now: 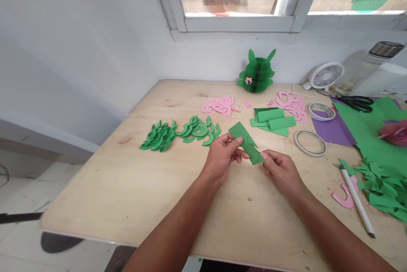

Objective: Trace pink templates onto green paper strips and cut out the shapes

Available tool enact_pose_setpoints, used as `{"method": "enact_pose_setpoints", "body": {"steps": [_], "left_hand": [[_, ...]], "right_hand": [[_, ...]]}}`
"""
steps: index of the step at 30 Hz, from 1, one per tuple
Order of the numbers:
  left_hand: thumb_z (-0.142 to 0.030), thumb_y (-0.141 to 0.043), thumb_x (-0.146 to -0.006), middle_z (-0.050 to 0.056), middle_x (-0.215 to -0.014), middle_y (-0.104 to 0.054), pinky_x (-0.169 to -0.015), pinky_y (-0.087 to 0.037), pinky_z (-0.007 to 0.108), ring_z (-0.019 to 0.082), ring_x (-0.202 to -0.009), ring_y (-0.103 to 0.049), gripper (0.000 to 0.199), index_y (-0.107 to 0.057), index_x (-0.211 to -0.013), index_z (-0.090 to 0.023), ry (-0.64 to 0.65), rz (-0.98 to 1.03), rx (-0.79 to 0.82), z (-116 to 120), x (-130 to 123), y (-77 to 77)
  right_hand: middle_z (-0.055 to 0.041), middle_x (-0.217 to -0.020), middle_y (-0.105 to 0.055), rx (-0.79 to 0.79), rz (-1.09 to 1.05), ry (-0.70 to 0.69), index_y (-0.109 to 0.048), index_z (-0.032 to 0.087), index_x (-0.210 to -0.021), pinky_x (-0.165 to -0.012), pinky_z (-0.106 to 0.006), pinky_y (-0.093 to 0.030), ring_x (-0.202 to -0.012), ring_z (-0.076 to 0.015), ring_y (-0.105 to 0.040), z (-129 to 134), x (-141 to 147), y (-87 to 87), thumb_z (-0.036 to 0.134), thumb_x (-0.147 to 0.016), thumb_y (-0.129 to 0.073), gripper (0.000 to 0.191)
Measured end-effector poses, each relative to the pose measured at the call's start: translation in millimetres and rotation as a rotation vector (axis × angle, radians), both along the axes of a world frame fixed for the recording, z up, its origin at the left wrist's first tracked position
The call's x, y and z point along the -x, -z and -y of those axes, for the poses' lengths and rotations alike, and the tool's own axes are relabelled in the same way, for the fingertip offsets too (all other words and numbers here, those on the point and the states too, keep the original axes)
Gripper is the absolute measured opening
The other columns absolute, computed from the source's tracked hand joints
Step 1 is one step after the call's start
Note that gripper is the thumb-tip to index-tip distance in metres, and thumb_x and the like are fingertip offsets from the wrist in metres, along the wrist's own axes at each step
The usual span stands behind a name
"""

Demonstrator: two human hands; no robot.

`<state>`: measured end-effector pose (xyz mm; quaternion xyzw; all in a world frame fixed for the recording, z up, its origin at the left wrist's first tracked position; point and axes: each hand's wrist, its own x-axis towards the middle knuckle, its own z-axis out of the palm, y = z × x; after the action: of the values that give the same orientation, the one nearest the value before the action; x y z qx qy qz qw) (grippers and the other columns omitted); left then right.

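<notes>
A green paper rectangle [239, 130] with curved outlines drawn on it is held above the table. My left hand [221, 155] pinches its left edge, thumb on top. At the lower right corner, the fingers of my right hand [280, 166] close on the same paper. Behind it lie folded green paper strips [276, 122] in a loose stack. Left of my hands are two piles of cut green paper arcs, one spread out [199, 129] and one bunched [159, 136]. Pink paper cutouts [219, 105] sit farther back.
A green honeycomb paper figure [258, 73] stands by the wall. On the right are tape rolls [310, 143], black-handled scissors [354, 102], a white pen [358, 200], green scraps [386, 187], purple paper [333, 126], a small fan [326, 76] and a clear bottle [365, 68].
</notes>
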<state>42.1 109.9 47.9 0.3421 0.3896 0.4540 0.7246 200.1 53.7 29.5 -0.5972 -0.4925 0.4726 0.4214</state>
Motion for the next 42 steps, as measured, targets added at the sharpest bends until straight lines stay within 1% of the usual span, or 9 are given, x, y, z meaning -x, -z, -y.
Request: {"method": "enact_pose_setpoints", "body": {"steps": [4,8,13,18,24,32,37,42], "left_hand": [[-0.034,-0.079,-0.061,-0.003,-0.053,-0.057,-0.044,-0.034,0.019,0.011,-0.046,-0.059,0.032,-0.054,-0.067,-0.016,0.008,-0.018,-0.004,1.5,-1.0,-1.4],[-0.032,-0.078,-0.061,-0.003,-0.052,-0.057,-0.044,-0.033,0.019,0.01,-0.046,-0.057,0.029,-0.054,-0.065,-0.016,0.008,-0.015,0.002,2.9,-2.3,-1.1],[-0.032,-0.077,-0.064,-0.002,-0.048,-0.056,-0.044,-0.033,0.019,0.008,-0.045,-0.053,0.029,-0.053,-0.063,-0.016,-0.005,-0.007,0.015,5.0,-4.7,0.7],[-0.031,-0.078,-0.062,-0.003,-0.053,-0.057,-0.045,-0.034,0.02,0.009,-0.047,-0.054,0.027,-0.056,-0.065,-0.015,-0.029,0.021,0.021,7.2,-7.4,0.4],[-0.03,-0.077,-0.064,-0.002,-0.054,-0.059,-0.047,-0.036,0.02,0.008,-0.049,-0.054,0.025,-0.057,-0.066,-0.015,-0.014,0.019,0.026,8.3,-6.8,0.0],[-0.027,-0.078,-0.059,0.0,-0.057,-0.061,-0.048,-0.038,0.021,0.01,-0.051,-0.055,0.025,-0.062,-0.072,-0.013,-0.002,-0.015,0.03,8.3,-7.5,0.5],[-0.026,-0.08,-0.057,0.001,-0.062,-0.062,-0.048,-0.039,0.021,0.01,-0.052,-0.056,0.026,-0.064,-0.073,-0.013,0.002,-0.01,0.025,8.6,-8.1,0.9],[-0.025,-0.079,-0.058,0.001,-0.062,-0.062,-0.049,-0.039,0.022,0.01,-0.051,-0.056,0.023,-0.064,-0.071,-0.013,-0.023,-0.031,0.002,8.4,-9.0,2.8]], "right_hand": [[0.0051,-0.055,-0.031,-0.006,0.008,-0.009,-0.06,0.016,-0.07,-0.048,-0.025,-0.017,-0.051,-0.0095,-0.024,-0.8,-0.3,2.3,0.052,-0.085,-0.054,0.039],[0.0039,-0.058,-0.035,-0.021,0.0,-0.004,-0.062,0.016,-0.072,-0.05,-0.025,-0.021,-0.054,-0.0105,-0.028,-1.0,-0.1,5.7,0.053,-0.084,-0.054,0.04],[0.0032,-0.059,-0.035,-0.021,0.005,-0.011,-0.061,0.016,-0.072,-0.05,-0.026,-0.022,-0.055,-0.0112,-0.028,-0.6,1.6,5.8,0.055,-0.085,-0.052,0.042],[0.003,-0.058,-0.036,-0.023,0.022,0.015,-0.059,0.017,-0.07,-0.05,-0.026,-0.023,-0.055,-0.0115,-0.03,-0.6,4.4,2.8,0.056,-0.084,-0.052,0.042],[0.0038,-0.058,-0.035,-0.02,-0.008,0.024,-0.057,0.017,-0.068,-0.05,-0.025,-0.022,-0.054,-0.0109,-0.029,-1.3,4.4,5.7,0.055,-0.084,-0.053,0.042],[0.0052,-0.056,-0.03,-0.022,-0.008,0.027,-0.051,0.018,-0.062,-0.048,-0.025,-0.02,-0.052,-0.0101,-0.025,-0.5,5.1,1.7,0.053,-0.084,-0.052,0.042],[0.0054,-0.055,-0.031,-0.01,-0.004,0.032,-0.053,0.018,-0.063,-0.047,-0.024,-0.021,-0.051,-0.01,-0.026,-0.6,5.2,1.7,0.05,-0.083,-0.053,0.037],[0.0052,-0.054,-0.032,-0.023,-0.006,0.041,-0.053,0.018,-0.062,-0.047,-0.024,-0.021,-0.051,-0.0099,-0.027,-0.2,5.9,0.5,0.052,-0.083,-0.054,0.04]]}}
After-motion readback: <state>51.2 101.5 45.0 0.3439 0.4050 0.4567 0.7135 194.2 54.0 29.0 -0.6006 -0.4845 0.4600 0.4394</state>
